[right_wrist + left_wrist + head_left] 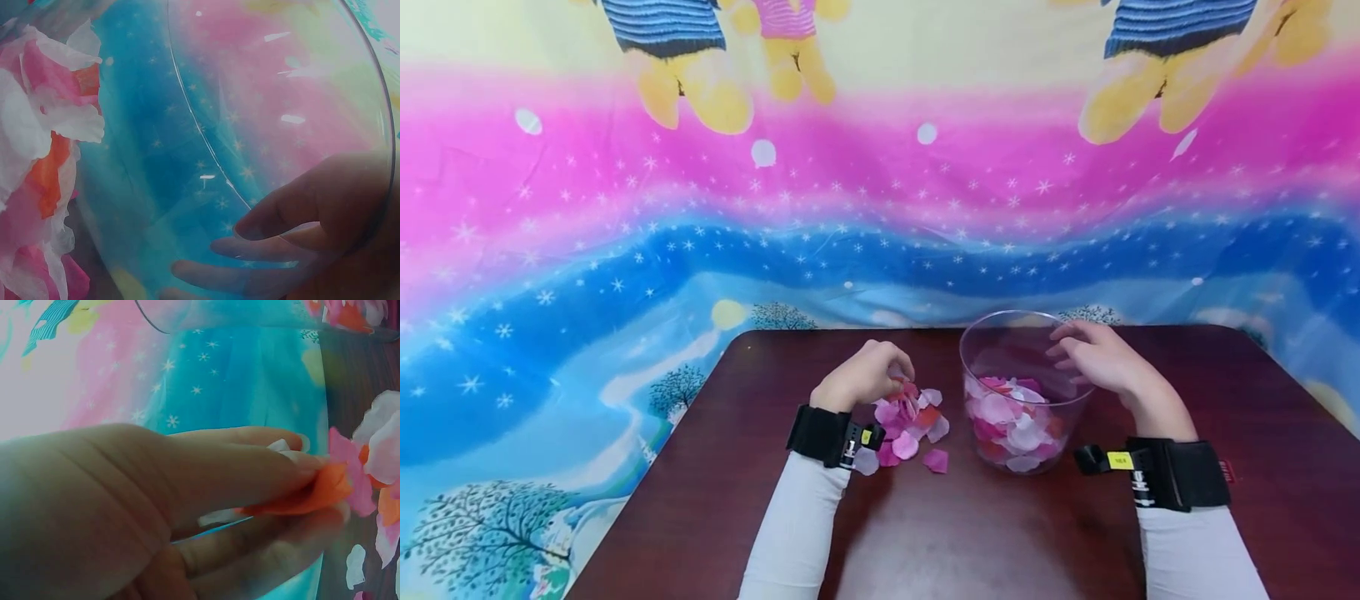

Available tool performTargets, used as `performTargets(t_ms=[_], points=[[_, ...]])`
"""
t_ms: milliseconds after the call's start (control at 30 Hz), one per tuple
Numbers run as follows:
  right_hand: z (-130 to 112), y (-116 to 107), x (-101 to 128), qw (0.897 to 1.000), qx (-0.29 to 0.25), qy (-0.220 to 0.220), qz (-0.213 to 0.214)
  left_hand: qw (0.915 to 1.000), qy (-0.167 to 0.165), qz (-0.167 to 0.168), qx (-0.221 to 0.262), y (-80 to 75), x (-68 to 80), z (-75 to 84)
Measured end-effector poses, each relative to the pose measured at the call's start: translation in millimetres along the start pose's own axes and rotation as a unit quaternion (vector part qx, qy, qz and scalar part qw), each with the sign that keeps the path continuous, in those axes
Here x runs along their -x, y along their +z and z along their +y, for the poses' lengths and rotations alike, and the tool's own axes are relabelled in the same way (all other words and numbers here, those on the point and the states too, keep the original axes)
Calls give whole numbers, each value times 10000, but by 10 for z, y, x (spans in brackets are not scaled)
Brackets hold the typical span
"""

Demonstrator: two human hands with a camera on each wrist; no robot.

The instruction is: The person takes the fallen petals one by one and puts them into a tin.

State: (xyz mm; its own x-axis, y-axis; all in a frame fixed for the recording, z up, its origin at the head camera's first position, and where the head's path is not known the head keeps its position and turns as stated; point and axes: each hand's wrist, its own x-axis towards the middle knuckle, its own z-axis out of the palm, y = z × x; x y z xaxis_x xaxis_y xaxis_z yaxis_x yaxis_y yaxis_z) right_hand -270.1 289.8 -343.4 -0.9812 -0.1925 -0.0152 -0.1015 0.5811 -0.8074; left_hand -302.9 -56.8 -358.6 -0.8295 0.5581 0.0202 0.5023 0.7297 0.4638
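Observation:
Near the middle of the table, my left hand (867,375) pinches artificial flower petals between thumb and fingers. An orange petal (331,489) shows in that grip, with a bit of white beside it. Below and right of this hand lies a loose pile of pink, white and red petals (904,433). A clear round plastic bucket (1028,314), partly filled with similar petals (1011,417), stands upright right of the pile. My right hand (1101,358) is at the bucket's right rim, its fingers spread and slightly bent; whether they touch the wall is hard to tell.
The dark reddish-brown table (925,542) carries the bucket and pile. A single pink petal (936,461) lies between them. Behind the table hangs a printed cloth (880,200) with snowflakes and cartoon figures. Both wrists wear black straps (1198,473) with small cameras.

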Motion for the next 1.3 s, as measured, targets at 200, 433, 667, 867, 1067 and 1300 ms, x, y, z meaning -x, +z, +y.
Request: performTargets(t_ms=[200, 433, 667, 867, 1067, 1300], points=[[13, -4, -16, 10000, 42, -19, -41, 9993, 242, 295, -6, -68, -8, -23], [7, -14, -2, 10000, 55, 10, -35, 9907, 736, 1091, 350, -207, 50, 111], [-9, -33, 2, 9999, 155, 4, -6, 9367, 2110, 2656, 867, -72, -43, 581], [-11, 25, 13, 9999, 104, 42, -38, 9114, 2781, 2920, 823, 238, -137, 915], [-5, 21, 5, 10000, 3, -10, -8, 9263, 2764, 2466, 687, 387, -187, 1041], [-8, -14, 4, 10000, -52, -2, -29, 9361, 2594, 2338, 426, 319, -175, 1017]])
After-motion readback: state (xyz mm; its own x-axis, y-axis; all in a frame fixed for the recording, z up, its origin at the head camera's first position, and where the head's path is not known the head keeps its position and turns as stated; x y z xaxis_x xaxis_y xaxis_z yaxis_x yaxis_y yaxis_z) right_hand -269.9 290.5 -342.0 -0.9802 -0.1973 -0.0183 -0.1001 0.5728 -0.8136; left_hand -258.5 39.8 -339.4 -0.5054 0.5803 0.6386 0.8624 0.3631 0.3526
